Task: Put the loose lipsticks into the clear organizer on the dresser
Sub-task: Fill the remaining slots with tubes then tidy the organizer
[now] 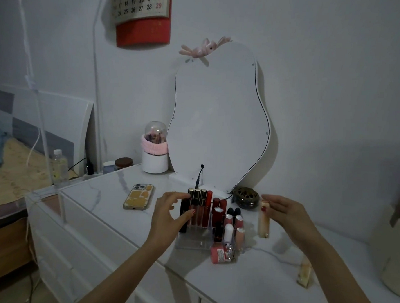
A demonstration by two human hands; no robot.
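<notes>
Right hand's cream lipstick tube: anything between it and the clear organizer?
Nothing visible. The right hand holds the cream-coloured lipstick tube upright just right of the clear acrylic organizer, with only bare white marble dresser top between. Empty front slots lie on the left side, past the upright tubes in the right-hand slots.

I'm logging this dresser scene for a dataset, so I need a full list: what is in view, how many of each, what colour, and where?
clear organizer: one, transparent, dresser middle, holding upright lipsticks, count unclear
pink tube: one, lying before the organizer
cream lipstick: one, pale, held in right hand
cream tube: one, right dresser edge
phone: one, yellow-patterned case, left of organizer
mirror: one, white-edged, against wall
brush holder: one, white with pink band, left of mirror
dark round dish: one, by mirror base
calendar: one, red-bordered, on wall
left hand: at organizer's black tube
right hand: gripping cream lipstick
</notes>
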